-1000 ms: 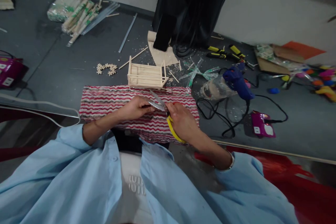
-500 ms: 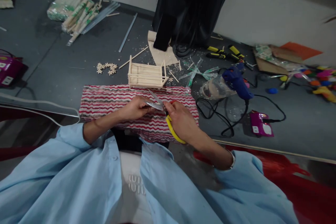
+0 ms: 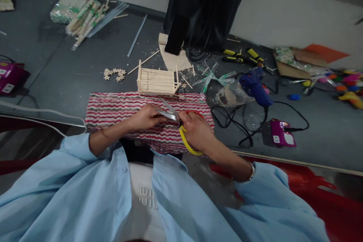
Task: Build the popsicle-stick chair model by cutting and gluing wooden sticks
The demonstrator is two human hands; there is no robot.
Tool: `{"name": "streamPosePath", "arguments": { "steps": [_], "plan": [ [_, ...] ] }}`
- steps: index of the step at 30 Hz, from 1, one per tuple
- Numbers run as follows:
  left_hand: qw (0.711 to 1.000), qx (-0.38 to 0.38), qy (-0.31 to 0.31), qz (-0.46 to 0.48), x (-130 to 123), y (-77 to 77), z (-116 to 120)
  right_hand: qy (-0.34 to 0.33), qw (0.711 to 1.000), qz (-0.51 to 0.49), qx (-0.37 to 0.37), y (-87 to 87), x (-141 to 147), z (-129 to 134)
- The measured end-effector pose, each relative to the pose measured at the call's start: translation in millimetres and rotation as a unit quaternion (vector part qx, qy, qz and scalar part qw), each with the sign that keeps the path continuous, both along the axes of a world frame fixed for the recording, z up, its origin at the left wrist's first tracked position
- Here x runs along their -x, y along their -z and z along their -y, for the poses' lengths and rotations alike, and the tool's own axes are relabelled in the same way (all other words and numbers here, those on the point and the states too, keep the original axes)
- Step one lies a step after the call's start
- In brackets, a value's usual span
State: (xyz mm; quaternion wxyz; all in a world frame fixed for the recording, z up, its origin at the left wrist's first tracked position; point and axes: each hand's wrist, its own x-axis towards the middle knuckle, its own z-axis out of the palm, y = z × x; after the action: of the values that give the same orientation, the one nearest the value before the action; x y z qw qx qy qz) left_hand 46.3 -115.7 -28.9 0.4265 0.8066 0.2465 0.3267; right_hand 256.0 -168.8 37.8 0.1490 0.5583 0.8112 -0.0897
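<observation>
My right hand (image 3: pixel 197 128) is closed round scissors (image 3: pixel 169 112) with yellow and red handles, gripping them near the pivot. The blades are spread apart and point left. My left hand (image 3: pixel 148 116) is pinched beside the lower blade; whatever lies between its fingers is hidden or too small to name. Both hands are over a red-and-white striped cloth (image 3: pixel 113 109) at the table's front edge. Just beyond the cloth stands a small frame of thin wooden sticks (image 3: pixel 157 81), with a few loose sticks and crumbs around it.
Small wooden flower-shaped pieces (image 3: pixel 115 74) lie left of the frame. A blue glue gun (image 3: pixel 256 87) rests on a plastic cup (image 3: pixel 232 94) at right, with looping black cable. Behind are a phone (image 3: pixel 177 34), a black bag (image 3: pixel 204 11) and yellow-black pliers (image 3: pixel 241 57). Wrapped stick bundles (image 3: pixel 87 19) lie at back left.
My right hand has shifted slightly on the scissors, so more of the red handle shows. My left hand stays nearly in place by the blades.
</observation>
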Motion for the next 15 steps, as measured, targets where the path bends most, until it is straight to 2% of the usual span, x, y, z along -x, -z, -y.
{"name": "streamPosePath", "arguments": {
  "steps": [8, 13, 15],
  "plan": [
    [1.000, 0.007, -0.008, -0.023, -1.0, 1.8, -0.1, 0.008, 1.000, 0.001, -0.020, 2.9, -0.6, 2.5],
    [0.998, 0.044, -0.040, -0.030, -0.1, -0.6, -0.8, 0.042, 0.999, -0.013, 0.011, 3.1, -2.1, 1.8],
    [0.997, 0.067, -0.037, -0.026, 0.1, -3.1, -0.7, 0.053, 0.998, -0.031, -0.001, 3.8, -5.2, 2.2]
  ]
}}
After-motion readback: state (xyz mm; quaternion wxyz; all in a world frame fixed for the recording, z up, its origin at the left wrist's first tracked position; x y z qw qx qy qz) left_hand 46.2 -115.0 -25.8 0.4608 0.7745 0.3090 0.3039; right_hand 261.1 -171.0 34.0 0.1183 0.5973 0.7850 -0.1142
